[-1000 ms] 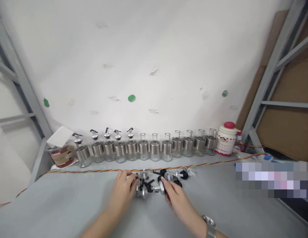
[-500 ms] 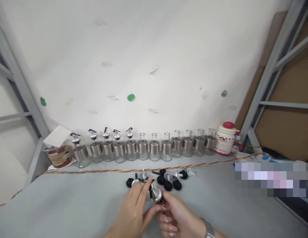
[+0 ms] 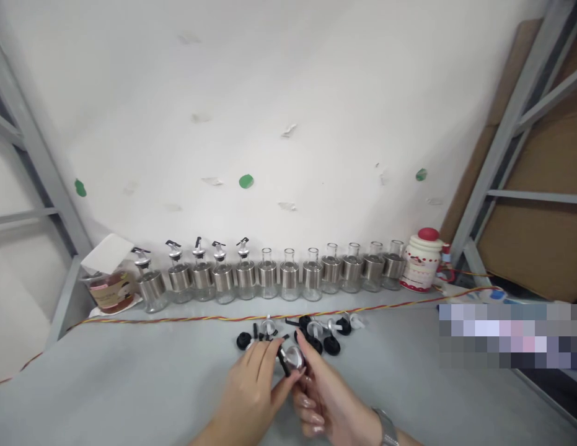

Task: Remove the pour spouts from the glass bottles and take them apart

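Note:
Near the front of the grey table, both hands hold one silver and black pourer stopper [image 3: 294, 357]. My left hand [image 3: 251, 384] has its fingers closed on the black flap side of it. From the right, my right hand [image 3: 332, 390] grips the stopper's silver body, fingers curled beneath; its lower part is hidden by them. Just beyond the hands lies a loose group of black and silver stoppers [image 3: 331, 345], with a black one [image 3: 243, 341] at the left. Several glass bottles with steel bands [image 3: 289, 277] stand in a row behind; those at the left carry pourers, the others have bare necks.
A red and yellow twisted wire [image 3: 190, 319] runs across the table [image 3: 106, 384] in front of the bottles. A jar with a brown label [image 3: 114, 294] stands at the left end, a white canister with a red knob [image 3: 422, 263] at the right. Behind is a white wall [image 3: 316, 93].
The right thumb has lifted and extended forward along the stopper. My left fingers have shifted slightly, and the black flap has tilted. The bottles stay put.

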The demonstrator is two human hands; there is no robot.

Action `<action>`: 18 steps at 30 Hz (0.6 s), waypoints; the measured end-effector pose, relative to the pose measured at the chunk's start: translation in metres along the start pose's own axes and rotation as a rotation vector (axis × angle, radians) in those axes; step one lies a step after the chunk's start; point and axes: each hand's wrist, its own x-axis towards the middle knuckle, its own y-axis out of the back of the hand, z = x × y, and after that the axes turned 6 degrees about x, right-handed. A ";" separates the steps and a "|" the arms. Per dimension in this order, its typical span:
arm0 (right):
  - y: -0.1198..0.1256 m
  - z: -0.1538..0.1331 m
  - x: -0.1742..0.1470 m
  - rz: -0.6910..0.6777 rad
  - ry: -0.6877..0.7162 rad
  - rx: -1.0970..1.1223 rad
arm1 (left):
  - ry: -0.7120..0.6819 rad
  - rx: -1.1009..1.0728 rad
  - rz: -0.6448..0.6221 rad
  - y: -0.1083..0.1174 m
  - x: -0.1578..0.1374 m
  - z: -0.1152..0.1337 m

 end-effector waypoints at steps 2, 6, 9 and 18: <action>-0.004 0.001 -0.001 0.072 0.092 -0.064 | -0.064 0.060 0.034 0.001 0.002 0.002; -0.010 0.008 0.003 0.230 0.185 -0.167 | -0.145 0.191 0.000 0.004 0.004 0.002; -0.015 0.015 0.008 0.257 0.130 -0.179 | -0.167 0.247 -0.069 0.003 0.005 -0.001; -0.021 0.026 0.005 0.255 0.251 -0.231 | -0.261 0.236 0.004 0.009 0.007 -0.005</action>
